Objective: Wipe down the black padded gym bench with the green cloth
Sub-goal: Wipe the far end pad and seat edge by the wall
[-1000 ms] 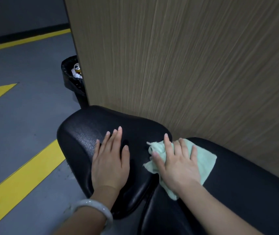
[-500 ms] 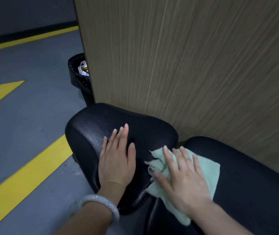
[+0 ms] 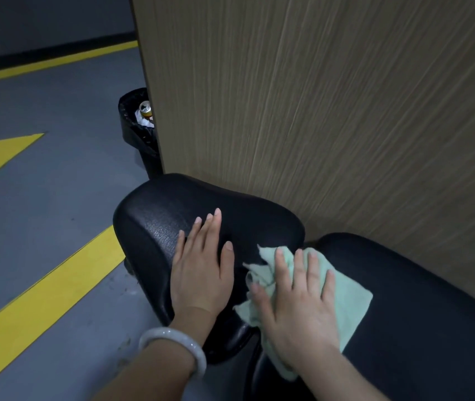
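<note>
Wood panel [image 3: 331, 111] close behind bench [image 3: 418, 314]

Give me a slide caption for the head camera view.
Right hand presses green cloth on black bench; left hand rests flat on seat pad.

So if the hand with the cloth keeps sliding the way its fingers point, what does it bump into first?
Probably the wooden panel. The right hand lies flat on the green cloth, fingers pointing up the black bench towards that panel, though how far off it stands is unclear.

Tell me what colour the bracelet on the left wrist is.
Pale white-grey bracelet, clearest in the head view.
</note>
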